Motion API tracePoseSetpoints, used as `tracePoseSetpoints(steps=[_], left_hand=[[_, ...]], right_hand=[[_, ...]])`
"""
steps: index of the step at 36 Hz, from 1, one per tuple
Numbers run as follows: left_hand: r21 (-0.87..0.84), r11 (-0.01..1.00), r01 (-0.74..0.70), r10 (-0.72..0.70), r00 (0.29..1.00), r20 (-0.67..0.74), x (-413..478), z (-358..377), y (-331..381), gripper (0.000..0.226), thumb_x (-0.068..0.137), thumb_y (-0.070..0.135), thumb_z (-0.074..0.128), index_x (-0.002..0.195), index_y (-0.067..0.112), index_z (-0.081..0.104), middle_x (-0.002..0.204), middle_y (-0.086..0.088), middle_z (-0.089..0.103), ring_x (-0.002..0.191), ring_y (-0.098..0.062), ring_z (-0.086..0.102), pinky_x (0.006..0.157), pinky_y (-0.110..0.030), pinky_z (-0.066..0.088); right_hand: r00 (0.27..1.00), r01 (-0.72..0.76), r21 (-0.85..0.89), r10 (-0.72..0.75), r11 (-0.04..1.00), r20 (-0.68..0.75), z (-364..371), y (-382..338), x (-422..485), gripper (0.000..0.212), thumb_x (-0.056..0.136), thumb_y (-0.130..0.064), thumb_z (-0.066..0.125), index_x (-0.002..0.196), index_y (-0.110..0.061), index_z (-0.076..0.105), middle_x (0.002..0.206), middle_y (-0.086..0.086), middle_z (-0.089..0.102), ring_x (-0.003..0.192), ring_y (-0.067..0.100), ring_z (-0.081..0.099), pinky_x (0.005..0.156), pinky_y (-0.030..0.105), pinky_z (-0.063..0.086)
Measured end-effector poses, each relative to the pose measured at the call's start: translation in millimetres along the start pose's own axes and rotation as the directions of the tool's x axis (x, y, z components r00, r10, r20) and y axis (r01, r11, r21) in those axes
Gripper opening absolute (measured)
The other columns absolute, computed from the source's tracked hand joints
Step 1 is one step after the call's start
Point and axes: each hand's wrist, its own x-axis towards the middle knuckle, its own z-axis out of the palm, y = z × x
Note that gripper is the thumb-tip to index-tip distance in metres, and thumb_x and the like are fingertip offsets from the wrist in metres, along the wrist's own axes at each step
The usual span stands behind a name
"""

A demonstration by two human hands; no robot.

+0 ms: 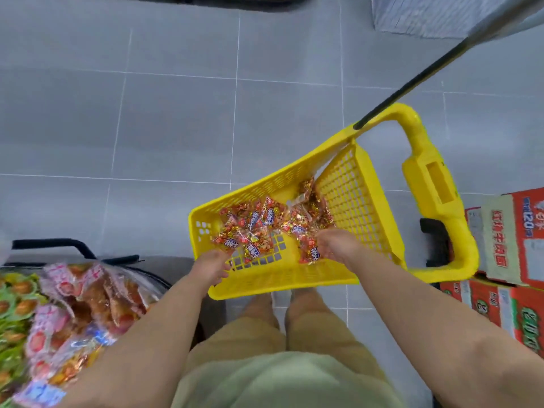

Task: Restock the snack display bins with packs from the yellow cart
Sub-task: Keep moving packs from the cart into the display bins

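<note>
A yellow cart with lattice walls stands on the grey tile floor in front of me. Several small red and blue snack packs lie loose on its bottom. My left hand reaches over the near rim, fingers curled down at the packs on the left. My right hand is inside the cart, its fingers closing on a red pack near the near wall. The snack display bins sit at lower left, full of pink, orange and green packs.
A black pull handle rises from the cart toward the upper right. Red and white cardboard boxes are stacked on the right. A black bar edges the display at left. Grey tile floor lies beyond the cart.
</note>
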Motion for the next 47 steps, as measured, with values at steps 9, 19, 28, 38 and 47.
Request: tracePoseSetpoints(steps=[9, 19, 28, 38, 47], left_hand=[[-0.089, 0.993, 0.08, -0.086, 0.995, -0.057, 57, 27, -24, 0.015, 0.099, 0.021, 0.046, 0.105, 0.011, 0.056, 0.081, -0.004, 0.06, 0.068, -0.016, 0.056, 0.062, -0.027, 0.044], [-0.026, 0.996, 0.083, -0.084, 0.995, -0.052, 90, 52, -48, 0.02, 0.1, 0.027, 0.045, 0.111, 0.013, 0.055, 0.083, 0.0, 0.063, 0.07, -0.015, 0.059, 0.063, -0.028, 0.044], [-0.095, 0.991, 0.096, -0.095, 0.995, 0.01, 86, 53, -41, 0.017, 0.096, 0.027, 0.055, 0.109, 0.016, 0.058, 0.1, -0.007, 0.065, 0.082, -0.017, 0.06, 0.072, -0.031, 0.049], [-0.381, 0.924, -0.035, 0.102, 0.982, 0.156, 67, 49, -13, 0.023, 0.083, 0.023, 0.072, 0.105, 0.027, 0.063, 0.111, 0.005, 0.068, 0.106, -0.014, 0.061, 0.099, -0.041, 0.043], [-0.517, 0.855, 0.05, -0.009, 0.997, 0.082, 79, 48, -21, 0.017, 0.086, 0.013, 0.069, 0.1, 0.02, 0.062, 0.105, -0.008, 0.072, 0.098, -0.026, 0.068, 0.092, -0.044, 0.052]], right_hand=[[0.99, 0.118, -0.644, -0.139, 0.756, 0.019, 26, 20, 91, 0.032, 0.087, -0.009, 0.055, 0.119, -0.008, 0.062, 0.126, 0.015, 0.059, 0.112, 0.031, 0.056, 0.094, 0.035, 0.047], [0.977, 0.154, -0.929, -0.191, 0.337, 0.093, 29, 52, 155, 0.055, 0.091, -0.015, 0.05, 0.144, -0.018, 0.034, 0.15, 0.009, 0.034, 0.137, 0.028, 0.03, 0.111, 0.039, 0.031], [0.892, 0.437, -0.717, -0.361, 0.542, 0.271, 24, 29, 144, 0.019, 0.093, -0.028, 0.056, 0.104, -0.017, 0.068, 0.112, 0.005, 0.062, 0.107, 0.022, 0.049, 0.079, 0.026, 0.038], [0.872, -0.005, 0.16, -0.074, 0.987, 0.485, 69, -21, 95, 0.013, 0.088, -0.021, 0.064, 0.1, -0.015, 0.065, 0.082, -0.006, 0.063, 0.076, 0.01, 0.057, 0.069, 0.02, 0.054], [0.861, 0.305, -0.115, -0.325, 0.946, -0.391, 58, -35, 144, 0.014, 0.084, -0.015, 0.064, 0.098, -0.011, 0.061, 0.095, 0.01, 0.06, 0.089, 0.029, 0.056, 0.079, 0.019, 0.047]])
